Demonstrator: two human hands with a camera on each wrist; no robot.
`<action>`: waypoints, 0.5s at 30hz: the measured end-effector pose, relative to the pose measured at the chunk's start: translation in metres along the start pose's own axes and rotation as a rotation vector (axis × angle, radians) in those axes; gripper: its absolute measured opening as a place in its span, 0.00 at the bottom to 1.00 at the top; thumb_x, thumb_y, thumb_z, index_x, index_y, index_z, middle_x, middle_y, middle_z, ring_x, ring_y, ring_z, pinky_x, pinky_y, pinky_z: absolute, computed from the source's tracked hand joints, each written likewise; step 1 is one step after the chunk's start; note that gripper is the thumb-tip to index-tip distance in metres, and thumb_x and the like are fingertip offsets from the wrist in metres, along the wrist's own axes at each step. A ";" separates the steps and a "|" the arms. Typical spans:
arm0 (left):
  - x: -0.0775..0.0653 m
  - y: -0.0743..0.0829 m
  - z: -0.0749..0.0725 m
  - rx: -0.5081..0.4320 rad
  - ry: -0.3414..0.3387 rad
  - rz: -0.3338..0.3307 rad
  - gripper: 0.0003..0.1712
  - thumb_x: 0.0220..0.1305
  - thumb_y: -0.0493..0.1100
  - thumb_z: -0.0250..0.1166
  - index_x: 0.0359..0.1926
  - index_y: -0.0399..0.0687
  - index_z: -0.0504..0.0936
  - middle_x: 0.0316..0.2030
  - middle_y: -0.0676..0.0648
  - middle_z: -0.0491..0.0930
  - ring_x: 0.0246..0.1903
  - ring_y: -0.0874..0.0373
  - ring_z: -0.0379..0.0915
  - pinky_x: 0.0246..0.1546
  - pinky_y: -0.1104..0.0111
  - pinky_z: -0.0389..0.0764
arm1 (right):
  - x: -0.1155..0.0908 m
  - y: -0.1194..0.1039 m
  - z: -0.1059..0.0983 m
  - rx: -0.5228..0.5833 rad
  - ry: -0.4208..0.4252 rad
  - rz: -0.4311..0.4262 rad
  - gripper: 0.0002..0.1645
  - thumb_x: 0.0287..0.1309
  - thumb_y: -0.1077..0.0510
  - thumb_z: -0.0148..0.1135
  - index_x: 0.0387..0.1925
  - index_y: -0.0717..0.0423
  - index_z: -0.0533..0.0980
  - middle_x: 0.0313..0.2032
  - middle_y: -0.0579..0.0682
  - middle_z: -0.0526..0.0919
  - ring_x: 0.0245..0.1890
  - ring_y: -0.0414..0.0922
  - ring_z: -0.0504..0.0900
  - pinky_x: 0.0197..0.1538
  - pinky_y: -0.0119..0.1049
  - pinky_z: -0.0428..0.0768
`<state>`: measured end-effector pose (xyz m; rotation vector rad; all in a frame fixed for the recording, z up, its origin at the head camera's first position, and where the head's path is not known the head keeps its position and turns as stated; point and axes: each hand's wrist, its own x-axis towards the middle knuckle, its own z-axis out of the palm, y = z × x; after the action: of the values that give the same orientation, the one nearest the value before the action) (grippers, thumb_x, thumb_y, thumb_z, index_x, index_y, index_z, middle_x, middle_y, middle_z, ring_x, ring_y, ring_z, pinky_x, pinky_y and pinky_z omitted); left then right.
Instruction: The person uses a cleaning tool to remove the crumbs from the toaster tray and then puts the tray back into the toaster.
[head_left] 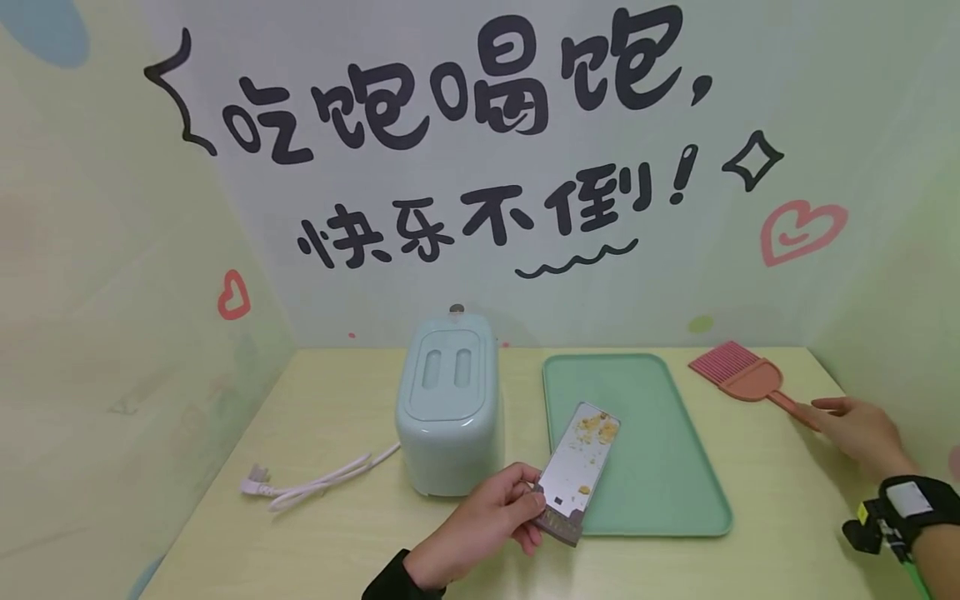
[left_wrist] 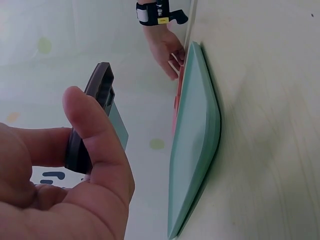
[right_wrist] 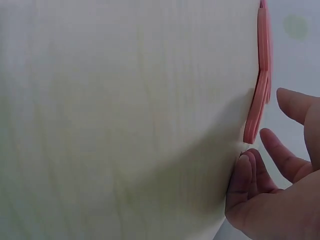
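Observation:
My left hand pinches the dark grey end of a crumb tray between thumb and fingers. Yellowish crumbs lie scattered on its pale flat surface, mostly toward the far end. The crumb tray is raised over the near left part of a green serving tray. At the right, a pink pastry brush lies on the table with its bristles pointing away to the left. My right hand is at the handle's end; in the right wrist view its fingers are spread loosely beside the handle, not closed round it.
A light blue toaster with a lid on top stands left of the serving tray. Its white cord and plug lie on the table to the left. Printed wall panels rise behind and at both sides.

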<state>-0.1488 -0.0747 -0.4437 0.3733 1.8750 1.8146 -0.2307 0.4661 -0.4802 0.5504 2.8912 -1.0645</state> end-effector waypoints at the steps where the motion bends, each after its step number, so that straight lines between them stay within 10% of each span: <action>1: 0.000 0.000 0.000 0.000 0.000 -0.001 0.14 0.80 0.37 0.57 0.59 0.35 0.74 0.32 0.48 0.80 0.27 0.57 0.78 0.30 0.71 0.82 | 0.000 0.000 0.002 -0.007 0.010 -0.009 0.52 0.74 0.31 0.56 0.66 0.79 0.67 0.58 0.81 0.71 0.49 0.68 0.72 0.38 0.44 0.71; 8: 0.000 0.000 0.001 -0.012 -0.003 -0.005 0.14 0.80 0.37 0.57 0.60 0.35 0.74 0.32 0.47 0.80 0.27 0.57 0.78 0.29 0.71 0.81 | 0.000 0.005 0.013 -0.083 0.123 -0.123 0.39 0.73 0.41 0.65 0.53 0.80 0.76 0.35 0.66 0.80 0.35 0.57 0.73 0.32 0.41 0.68; 15: -0.001 0.001 0.001 -0.018 -0.006 0.003 0.14 0.80 0.37 0.57 0.59 0.34 0.73 0.32 0.48 0.79 0.27 0.57 0.78 0.29 0.71 0.81 | -0.001 0.005 0.014 -0.094 0.152 -0.145 0.33 0.74 0.47 0.65 0.51 0.80 0.76 0.35 0.66 0.79 0.34 0.57 0.72 0.31 0.42 0.67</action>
<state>-0.1478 -0.0744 -0.4427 0.3753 1.8539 1.8285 -0.2293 0.4598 -0.4939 0.4428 3.1371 -0.9333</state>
